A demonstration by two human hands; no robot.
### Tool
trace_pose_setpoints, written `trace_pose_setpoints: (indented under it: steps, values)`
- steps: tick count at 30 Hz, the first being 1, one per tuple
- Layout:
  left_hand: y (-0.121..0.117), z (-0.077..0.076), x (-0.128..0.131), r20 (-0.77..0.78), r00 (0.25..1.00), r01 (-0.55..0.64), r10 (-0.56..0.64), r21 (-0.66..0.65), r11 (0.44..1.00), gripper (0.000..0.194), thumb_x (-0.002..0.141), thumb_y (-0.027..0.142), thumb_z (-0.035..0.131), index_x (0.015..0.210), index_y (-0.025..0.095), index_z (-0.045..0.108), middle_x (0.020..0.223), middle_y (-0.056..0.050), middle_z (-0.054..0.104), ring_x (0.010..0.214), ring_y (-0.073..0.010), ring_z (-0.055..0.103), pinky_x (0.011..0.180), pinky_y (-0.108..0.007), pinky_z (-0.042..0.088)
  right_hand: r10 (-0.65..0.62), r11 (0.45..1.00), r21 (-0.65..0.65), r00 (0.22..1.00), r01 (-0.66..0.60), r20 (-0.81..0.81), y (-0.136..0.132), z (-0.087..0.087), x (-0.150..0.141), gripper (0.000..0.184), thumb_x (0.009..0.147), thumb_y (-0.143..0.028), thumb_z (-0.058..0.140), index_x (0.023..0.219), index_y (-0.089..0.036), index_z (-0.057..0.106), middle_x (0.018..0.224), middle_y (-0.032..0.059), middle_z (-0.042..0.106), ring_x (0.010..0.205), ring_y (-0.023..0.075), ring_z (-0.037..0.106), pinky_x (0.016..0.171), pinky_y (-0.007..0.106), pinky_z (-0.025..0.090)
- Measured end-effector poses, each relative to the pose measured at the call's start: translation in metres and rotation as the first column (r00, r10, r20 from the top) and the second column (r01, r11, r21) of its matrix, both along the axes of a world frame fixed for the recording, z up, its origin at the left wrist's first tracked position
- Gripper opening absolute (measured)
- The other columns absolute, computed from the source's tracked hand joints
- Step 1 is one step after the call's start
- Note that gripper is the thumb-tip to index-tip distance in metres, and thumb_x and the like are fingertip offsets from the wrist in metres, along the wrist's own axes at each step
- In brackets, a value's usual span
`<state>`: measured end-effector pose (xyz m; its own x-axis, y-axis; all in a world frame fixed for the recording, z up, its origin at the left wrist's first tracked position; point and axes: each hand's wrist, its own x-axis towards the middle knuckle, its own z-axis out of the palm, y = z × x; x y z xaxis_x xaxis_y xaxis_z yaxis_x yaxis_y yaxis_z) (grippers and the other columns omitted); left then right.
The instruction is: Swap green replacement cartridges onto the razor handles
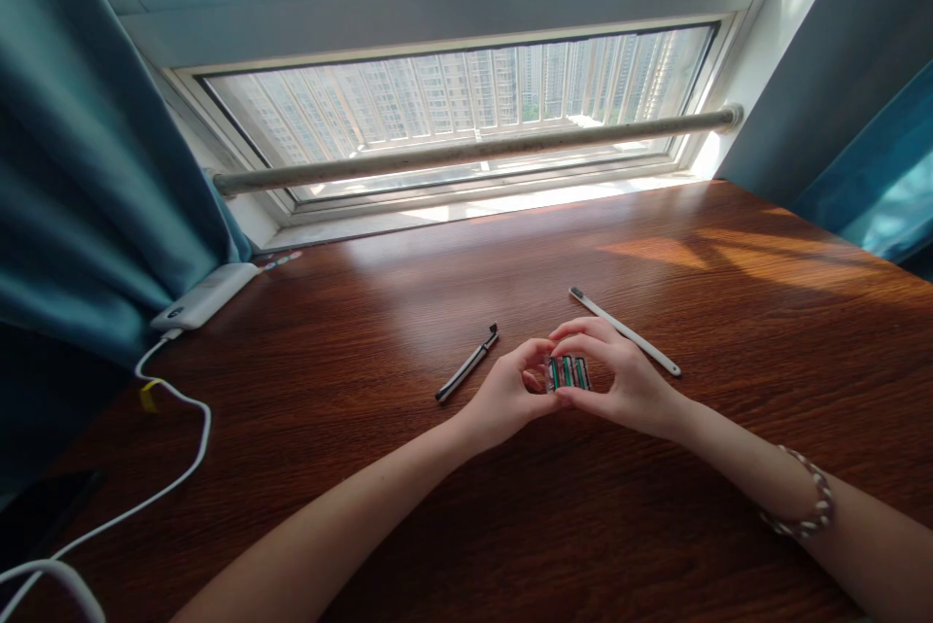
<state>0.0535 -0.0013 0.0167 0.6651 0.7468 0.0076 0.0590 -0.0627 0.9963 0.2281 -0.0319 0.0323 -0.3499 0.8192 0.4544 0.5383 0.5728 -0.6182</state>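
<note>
A small clear pack of razor cartridges [569, 372], showing green strips with dark edges, is held between my two hands above the wooden table. My left hand [510, 385] grips its left side, fingers curled and thumb along the near edge. From the other side, my right hand [619, 375] pinches it, with fingers over the far edge and thumb at the near edge. Left of my hands lies a slim black-and-white razor [468, 365], its dark head pointing away. A white toothbrush [631, 333] with dark bristles rests just beyond my right hand.
A white power bank [208, 296] sits at the table's left edge beside the blue curtain [94, 137], with a white cable [206, 429] running toward me. The brown wooden table [408, 526] reaches the windowsill, where a metal rail [466, 153] crosses the window.
</note>
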Motion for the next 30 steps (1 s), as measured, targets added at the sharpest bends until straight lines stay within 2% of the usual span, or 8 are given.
trace_pose_setpoints:
  steps: [9, 16, 20, 22, 24, 27, 30]
  values:
    - [0.0, 0.002, 0.0, 0.002, 0.999, 0.05, -0.05, -0.013, 0.999, 0.044, 0.067, 0.024, 0.067, 0.107, 0.014, 0.051, 0.099, -0.007, 0.056, 0.082, -0.0139, 0.053, 0.066, -0.022, 0.04, 0.035, 0.999, -0.039, 0.999, -0.035, -0.003, -0.002, 0.003, 0.0, 0.026, 0.068, -0.021, 0.066, 0.093, -0.021, 0.057, 0.105, 0.0068, 0.05, 0.101, 0.0221, 0.047, 0.089, 0.038, 0.039]
    - [0.0, 0.005, 0.0, -0.013, 0.997, 0.081, -0.081, -0.03, 0.996, 0.043, 0.065, 0.024, 0.068, 0.104, 0.013, 0.053, 0.097, -0.006, 0.056, 0.074, -0.0115, 0.052, 0.064, -0.022, 0.04, 0.06, 0.996, -0.072, 0.998, -0.059, 0.022, -0.003, 0.003, 0.0, 0.023, 0.067, -0.02, 0.067, 0.088, -0.021, 0.059, 0.106, 0.0065, 0.048, 0.102, 0.0218, 0.046, 0.089, 0.037, 0.038]
    - [0.006, 0.006, -0.004, 0.005, 0.986, 0.164, -0.165, -0.112, 0.98, 0.042, 0.063, 0.023, 0.071, 0.1, 0.013, 0.054, 0.096, -0.006, 0.056, 0.075, -0.0126, 0.053, 0.066, -0.024, 0.042, 0.094, 0.992, -0.086, 0.995, -0.092, 0.017, -0.002, 0.006, 0.001, 0.021, 0.066, -0.02, 0.068, 0.085, -0.021, 0.06, 0.104, 0.0067, 0.049, 0.1, 0.0218, 0.046, 0.088, 0.037, 0.039]
    - [0.011, 0.007, -0.007, 0.032, 0.964, 0.266, -0.265, -0.211, 0.941, 0.042, 0.06, 0.021, 0.073, 0.098, 0.013, 0.056, 0.093, -0.005, 0.057, 0.079, -0.0147, 0.055, 0.071, -0.027, 0.044, 0.134, 0.983, -0.123, 0.991, -0.134, -0.008, -0.001, 0.008, 0.002, 0.016, 0.07, -0.022, 0.066, 0.084, -0.02, 0.061, 0.101, 0.0066, 0.05, 0.098, 0.0211, 0.047, 0.087, 0.036, 0.04]
    - [0.018, 0.007, -0.012, 0.056, 0.923, 0.379, -0.381, -0.312, 0.871, 0.044, 0.057, 0.018, 0.075, 0.097, 0.014, 0.057, 0.09, -0.005, 0.059, 0.083, -0.0162, 0.056, 0.076, -0.029, 0.044, 0.189, 0.962, -0.19, 0.981, -0.195, -0.048, 0.001, 0.01, 0.003, 0.008, 0.078, -0.024, 0.059, 0.084, -0.02, 0.062, 0.099, 0.0066, 0.051, 0.097, 0.0195, 0.049, 0.086, 0.035, 0.04]
    - [0.025, 0.005, -0.018, 0.091, 0.854, 0.5, -0.512, -0.412, 0.762, 0.047, 0.054, 0.017, 0.076, 0.097, 0.015, 0.058, 0.09, -0.003, 0.061, 0.085, -0.0163, 0.056, 0.081, -0.031, 0.043, 0.256, 0.917, -0.287, 0.96, -0.278, -0.112, 0.002, 0.009, 0.003, 0.018, 0.086, -0.024, 0.047, 0.083, -0.018, 0.063, 0.098, 0.0064, 0.052, 0.096, 0.0171, 0.05, 0.088, 0.033, 0.039]
    - [0.027, 0.003, -0.022, 0.091, 0.806, 0.555, -0.586, -0.461, 0.692, 0.05, 0.051, 0.021, 0.078, 0.097, 0.017, 0.06, 0.09, -0.002, 0.062, 0.084, -0.0167, 0.057, 0.08, -0.03, 0.044, 0.303, 0.878, -0.34, 0.941, -0.337, -0.15, 0.001, 0.007, 0.002, 0.023, 0.088, -0.028, 0.044, 0.084, -0.017, 0.065, 0.1, 0.0063, 0.052, 0.097, 0.0169, 0.05, 0.089, 0.033, 0.039]
